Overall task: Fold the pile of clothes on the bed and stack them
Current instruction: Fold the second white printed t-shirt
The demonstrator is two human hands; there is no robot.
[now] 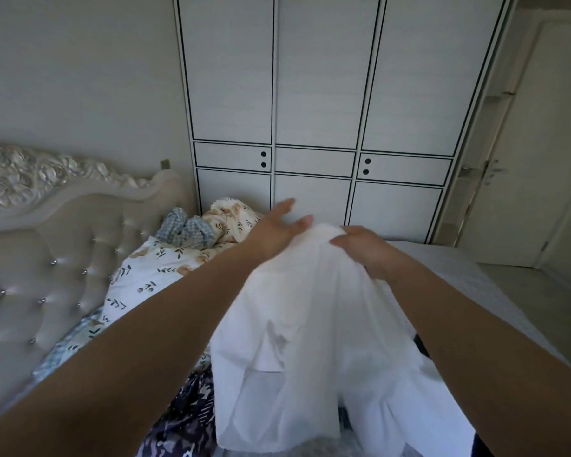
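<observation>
A white garment [314,328] hangs lifted above the bed, its cloth draping down toward me. My right hand [365,249] grips its top edge with curled fingers. My left hand [277,230] is at the garment's top left with fingers stretched out straight, touching the cloth near the top. Under the garment, at the lower left, lies a dark blue patterned piece of clothing [185,420]. A dark item [421,346] peeks out at the garment's right side.
The bed [468,285] has a grey cover on the right. A floral quilt [152,275] and a checked blue cloth [187,230] lie by the tufted headboard [47,258] on the left. White wardrobe doors [317,110] stand behind; a door [534,159] is at right.
</observation>
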